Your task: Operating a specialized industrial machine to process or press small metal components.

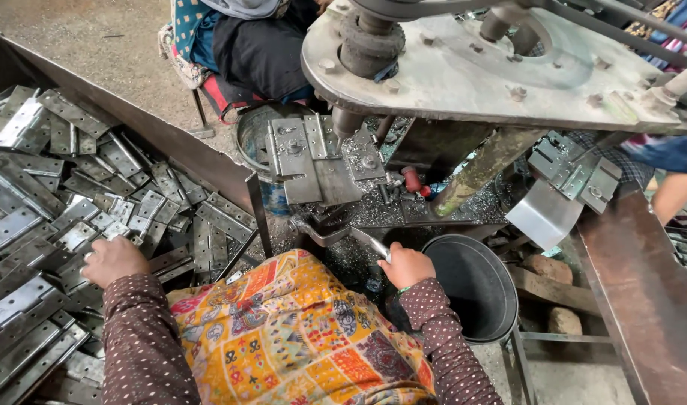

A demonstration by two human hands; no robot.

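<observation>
Left hand: your left hand (112,260) is lying palm down on the heap of metal hinges (54,210), fingers curled loosely over the pieces under it; whether they are pinching one hinge you cannot tell from this view.
Right hand: your right hand (405,264) is closing in a fist around the metal lever handle (362,240), thumb on top, just beside the rim of the black bucket (475,289).
Hinges: they are lying piled flat and crisscrossed in the steel bin (171,146) at your left, filling it from the far corner down to your left sleeve.
Lever handle: it is running from your fist up and to the left toward the base of the press, near the fixture plate (317,157).
Fixture plate: it is sitting under the round press table (478,71), with flat hinge leaves resting on it and metal shavings (403,210) scattered around it.
Black bucket: it is standing open at your right knee, touching nothing but the floor frame as far as can be seen.
Lap: your patterned cloth (298,330) is covering your knees between both arms.
Other person: someone in dark clothing (253,45) is sitting across from you, beyond the press, well apart from your hands.
Far right: more hinges (576,176) are lying on a metal chute (542,214) beside the press.
</observation>
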